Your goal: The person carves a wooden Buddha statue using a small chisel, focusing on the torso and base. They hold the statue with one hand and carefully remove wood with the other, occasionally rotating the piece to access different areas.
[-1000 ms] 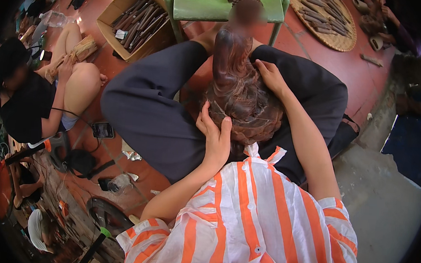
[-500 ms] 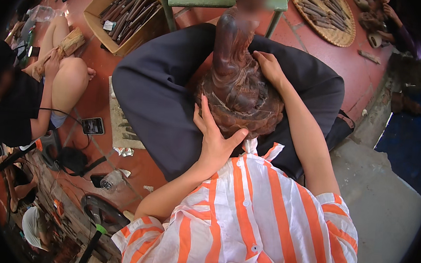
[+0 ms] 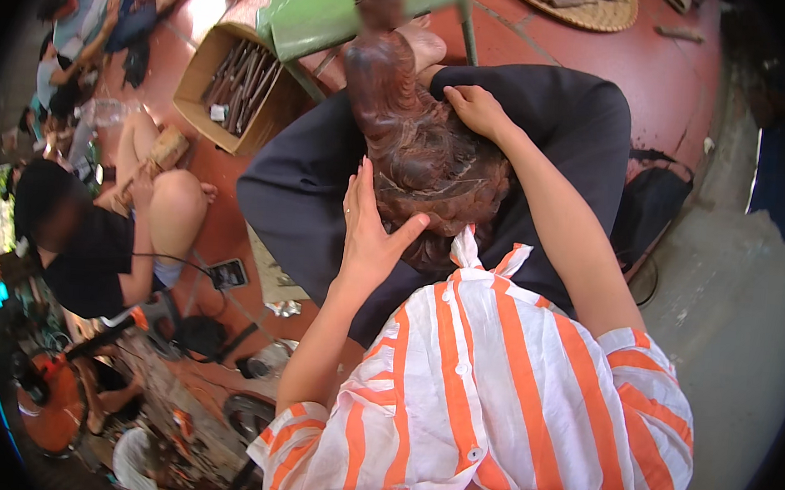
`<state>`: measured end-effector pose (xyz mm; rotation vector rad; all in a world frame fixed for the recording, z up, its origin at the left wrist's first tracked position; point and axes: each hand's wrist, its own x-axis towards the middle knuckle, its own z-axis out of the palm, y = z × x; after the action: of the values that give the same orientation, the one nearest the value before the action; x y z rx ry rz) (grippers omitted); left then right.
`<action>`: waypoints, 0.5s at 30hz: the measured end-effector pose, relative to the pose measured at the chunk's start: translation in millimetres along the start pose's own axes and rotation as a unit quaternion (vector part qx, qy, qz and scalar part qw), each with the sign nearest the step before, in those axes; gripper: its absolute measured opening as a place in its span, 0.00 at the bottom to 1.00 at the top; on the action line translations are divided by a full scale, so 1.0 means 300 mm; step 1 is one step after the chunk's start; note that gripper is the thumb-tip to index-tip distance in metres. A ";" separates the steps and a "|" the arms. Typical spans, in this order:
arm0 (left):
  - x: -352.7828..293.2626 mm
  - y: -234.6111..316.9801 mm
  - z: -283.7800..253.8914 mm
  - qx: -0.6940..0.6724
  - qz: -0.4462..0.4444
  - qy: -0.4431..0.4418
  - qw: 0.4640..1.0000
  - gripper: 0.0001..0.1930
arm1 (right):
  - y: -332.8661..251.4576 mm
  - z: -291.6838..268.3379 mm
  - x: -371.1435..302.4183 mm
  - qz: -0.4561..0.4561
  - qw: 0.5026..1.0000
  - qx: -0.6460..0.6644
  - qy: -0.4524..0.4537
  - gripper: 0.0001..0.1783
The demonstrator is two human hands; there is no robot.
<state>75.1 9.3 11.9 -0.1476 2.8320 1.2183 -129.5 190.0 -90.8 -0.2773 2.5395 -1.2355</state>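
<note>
A dark brown carved wooden statue [image 3: 387, 85] rests in my lap, its rounded head toward the green chair and its broad, craggy base toward my shirt. The figure leans slightly to the left. My left hand [image 3: 372, 239] holds the near left side of the base, fingers extended along it and thumb across the front. On the far right side, my right hand [image 3: 479, 113] rests with bent fingers against the carving; its fingertips are partly hard to see. No tool is in either hand.
A green chair [image 3: 322, 12] stands just beyond the statue. Left of it is a cardboard box [image 3: 190, 108] of carving tools [image 3: 244, 84]. A woven tray [image 3: 599, 25] lies far right. At left, a seated person [image 3: 92, 242] holds a wood piece [image 3: 170, 146], near a phone [image 3: 229, 275].
The view has shifted, bringing more of the left side into sight. The statue's head appears farther left, over the green chair. Both hands keep their places on the carving.
</note>
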 end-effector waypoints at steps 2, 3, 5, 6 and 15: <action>0.038 0.006 -0.008 -0.002 0.017 -0.006 1.000 0.52 | -0.010 -0.013 -0.010 -0.008 1.000 -0.010 -0.005 0.24; 0.058 0.013 -0.011 -0.035 0.013 -0.004 0.999 0.52 | -0.019 -0.015 -0.014 -0.012 1.000 -0.013 -0.009 0.24; 0.090 0.025 0.001 -0.108 0.001 0.000 0.994 0.54 | -0.031 -0.015 -0.033 -0.008 1.000 -0.024 -0.015 0.23; 0.108 0.029 0.010 -0.114 0.001 0.003 0.994 0.54 | -0.029 -0.016 -0.039 -0.009 1.000 -0.024 -0.011 0.23; 0.103 0.038 0.071 -0.017 -0.060 0.025 0.998 0.53 | -0.062 0.010 -0.053 0.149 0.988 0.017 0.027 0.29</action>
<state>43.4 30.5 2.8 -0.3507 2.7989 1.2550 -112.8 181.4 -75.0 0.1424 2.4858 -1.1813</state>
